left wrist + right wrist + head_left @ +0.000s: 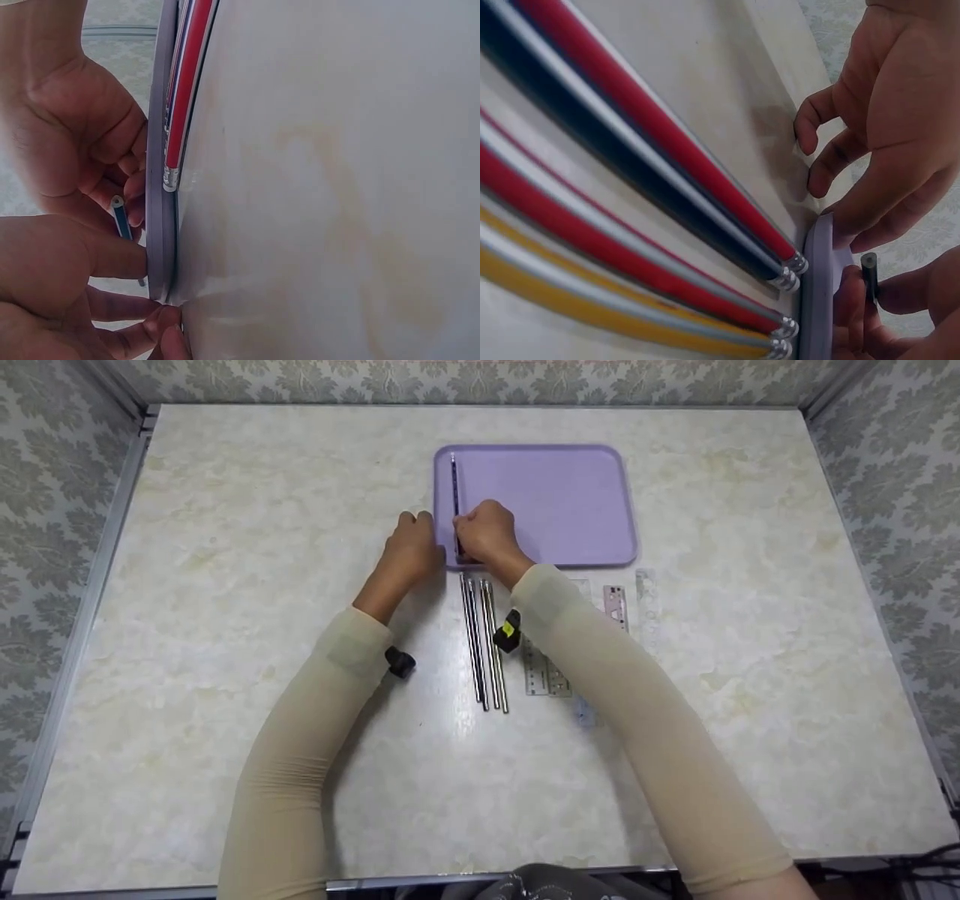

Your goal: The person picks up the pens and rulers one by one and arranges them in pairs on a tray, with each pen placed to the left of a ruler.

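My right hand (487,536) pinches a dark striped pencil (455,484) that lies lengthwise along the left side of the purple tray (555,506). The pencil's end (869,262) shows between thumb and fingers in the right wrist view; it looks blue in the left wrist view. My left hand (412,547) holds the tray's left rim near its front corner, thumb over the rim and fingers outside. Just in front of the tray, several striped pencils (484,645) lie side by side, with red, blue and yellow stripes and silvery ends (786,326).
Right of the pencils, partly under my right forearm, lie several rulers: a pink ruler (615,604), a clear ruler (646,607), greenish rulers (559,682) and a bluish one (584,712). All rest on a pale marbled table (225,585) bordered by patterned walls.
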Demonstrator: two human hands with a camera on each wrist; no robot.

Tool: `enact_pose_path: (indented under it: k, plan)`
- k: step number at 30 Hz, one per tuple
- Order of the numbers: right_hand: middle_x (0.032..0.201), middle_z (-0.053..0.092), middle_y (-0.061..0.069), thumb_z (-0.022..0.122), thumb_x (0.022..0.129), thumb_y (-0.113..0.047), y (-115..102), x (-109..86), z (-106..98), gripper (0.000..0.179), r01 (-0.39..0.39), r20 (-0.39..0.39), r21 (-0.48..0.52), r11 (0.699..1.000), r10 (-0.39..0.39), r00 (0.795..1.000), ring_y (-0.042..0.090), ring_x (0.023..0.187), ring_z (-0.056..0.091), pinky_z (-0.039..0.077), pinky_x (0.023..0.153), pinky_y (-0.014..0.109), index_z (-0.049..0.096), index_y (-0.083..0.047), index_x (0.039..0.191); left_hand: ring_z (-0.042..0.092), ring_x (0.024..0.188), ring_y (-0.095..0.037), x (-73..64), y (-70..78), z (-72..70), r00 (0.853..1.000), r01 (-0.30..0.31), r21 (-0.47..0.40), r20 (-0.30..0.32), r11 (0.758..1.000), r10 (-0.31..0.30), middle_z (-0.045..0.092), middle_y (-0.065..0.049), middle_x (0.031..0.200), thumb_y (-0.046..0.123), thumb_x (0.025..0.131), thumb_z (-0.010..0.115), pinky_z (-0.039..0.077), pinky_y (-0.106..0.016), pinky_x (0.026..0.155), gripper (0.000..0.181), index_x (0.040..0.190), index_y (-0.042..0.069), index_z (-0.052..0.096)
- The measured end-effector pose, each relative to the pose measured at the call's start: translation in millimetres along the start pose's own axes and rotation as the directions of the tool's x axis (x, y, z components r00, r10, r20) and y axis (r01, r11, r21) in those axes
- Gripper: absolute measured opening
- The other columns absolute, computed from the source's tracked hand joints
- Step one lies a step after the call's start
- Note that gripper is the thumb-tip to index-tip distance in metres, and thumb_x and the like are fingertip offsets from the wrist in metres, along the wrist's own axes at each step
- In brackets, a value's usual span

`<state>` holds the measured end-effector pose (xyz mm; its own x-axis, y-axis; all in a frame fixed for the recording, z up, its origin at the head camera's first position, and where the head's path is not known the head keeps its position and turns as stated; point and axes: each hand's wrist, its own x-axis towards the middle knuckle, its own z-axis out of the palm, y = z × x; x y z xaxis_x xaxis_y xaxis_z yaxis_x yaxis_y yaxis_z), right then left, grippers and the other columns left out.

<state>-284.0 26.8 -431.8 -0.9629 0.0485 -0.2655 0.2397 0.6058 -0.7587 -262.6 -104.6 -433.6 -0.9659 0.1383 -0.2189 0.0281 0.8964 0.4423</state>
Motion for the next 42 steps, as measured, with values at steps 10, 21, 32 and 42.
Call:
enact_pose_path:
  k: [10, 21, 32, 42]
  plan:
    - [0.084, 0.067, 0.008, 0.058, 0.093, -0.017, -1.0, 2.6, -0.9, 0.023, 0.0, -0.018, -0.066, 0.998, -0.001, 1.0, 0.017, 0.075, 0.065, 0.05, 0.061, 0.021, 0.056, -0.012, 0.071, 0.057, 0.11, -0.043, -0.1, -0.2, -0.4, 1.0, -0.003, -0.019, 0.003, 1.0, 0.003, 0.045, -0.031, 0.131, 0.01, 0.099, 0.051, 0.049, -0.055, 0.098, 0.043, 0.136, -0.013, 0.044]
    - [0.098, 0.066, 0.01, 0.056, 0.093, -0.02, -2.2, 3.6, 1.2, 0.012, 0.011, -0.022, -0.143, 0.99, -0.014, 1.0, 0.019, 0.082, 0.06, 0.049, 0.066, 0.026, 0.058, -0.009, 0.087, 0.056, 0.105, -0.043, -0.9, -2.4, 0.3, 1.0, -0.025, -0.027, -0.013, 0.999, 0.025, 0.046, -0.032, 0.129, 0.01, 0.098, 0.051, 0.049, -0.057, 0.095, 0.043, 0.134, -0.013, 0.045]
    - [0.091, 0.061, 0.007, 0.057, 0.092, -0.021, -1.6, 3.8, 2.8, 0.017, 0.037, -0.044, -0.167, 0.985, -0.045, 0.998, 0.019, 0.079, 0.055, 0.047, 0.068, 0.029, 0.053, -0.013, 0.078, 0.055, 0.106, -0.042, 0.0, -1.2, -0.1, 1.0, -0.004, -0.034, -0.003, 0.999, 0.004, 0.045, -0.031, 0.131, 0.01, 0.098, 0.051, 0.048, -0.056, 0.096, 0.044, 0.135, -0.012, 0.045]
    - [0.062, 0.052, -0.002, 0.059, 0.09, -0.019, 5.1, 8.4, -0.3, 0.032, 0.035, -0.041, -0.098, 0.995, -0.039, 0.998, 0.016, 0.062, 0.054, 0.041, 0.052, 0.024, 0.049, -0.017, 0.059, 0.055, 0.114, -0.043, 3.5, -0.9, -0.5, 0.999, 0.028, -0.044, 0.033, 0.999, -0.026, 0.043, -0.03, 0.136, 0.013, 0.099, 0.05, 0.047, -0.055, 0.101, 0.049, 0.141, -0.011, 0.042]
